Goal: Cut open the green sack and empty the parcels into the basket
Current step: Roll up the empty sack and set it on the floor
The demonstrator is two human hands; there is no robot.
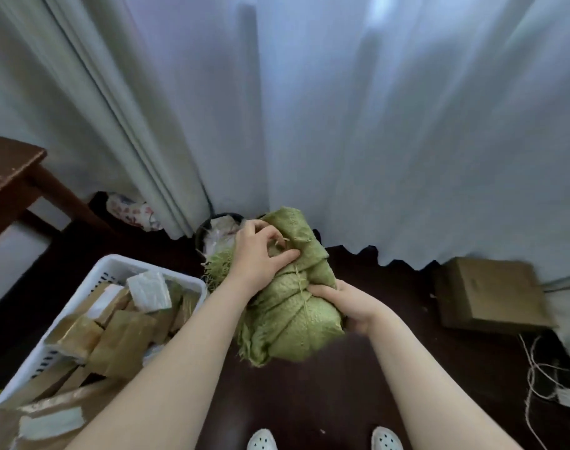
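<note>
A green woven sack (290, 323), bound with thin twine (299, 280), is held up in front of me above the dark floor. My left hand (257, 254) lies on its upper part, fingers curled and pinching at the twine knot near the top. My right hand (352, 303) grips the sack's right side lower down, its fingers partly hidden behind the cloth. A white plastic basket (115, 267) stands at the lower left, holding several brown taped parcels (121, 339) and a white one (149, 290).
A pale curtain (342, 125) hangs close behind the sack. A dark bin with plastic in it (217, 230) sits at the curtain's foot. A cardboard box (485, 293) lies at the right, loose string (537, 375) beside it. A brown table (7, 177) stands at the left.
</note>
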